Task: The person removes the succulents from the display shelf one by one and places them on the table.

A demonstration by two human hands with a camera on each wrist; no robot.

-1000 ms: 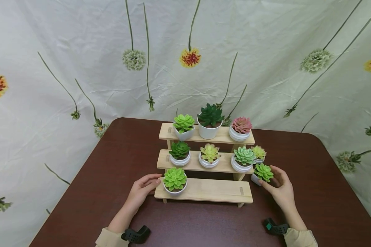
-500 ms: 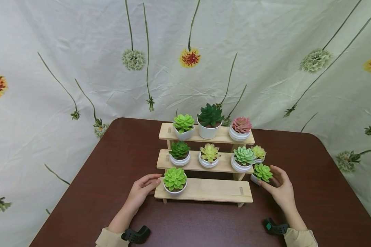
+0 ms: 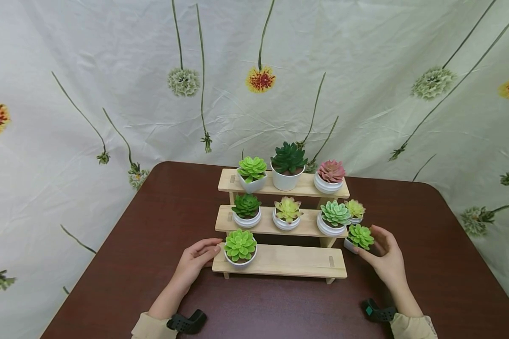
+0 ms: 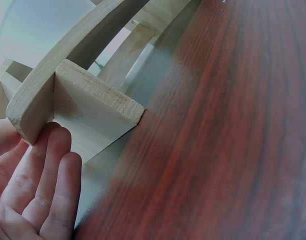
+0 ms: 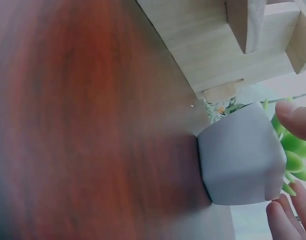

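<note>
Left end of the wooden stand (image 3: 297, 261): your left hand (image 3: 195, 256) grips the lowest board's tip, thumb and fingers pinching it, the other fingertips close together beneath. On the stand's left side, a bright green succulent (image 3: 240, 247) sits on the bottom tier; a yellowish succulent (image 3: 287, 210) occupies mid-stand, middle tier; a mint succulent (image 3: 334, 215) stands at that tier's right end. Just off the stand's right end, a small yellow-green plant (image 3: 355, 210) shows behind the grey-potted succulent (image 3: 360, 237), which you pinch between thumb and fingers of your right hand (image 3: 386, 259), pot base down at the tabletop.
</note>
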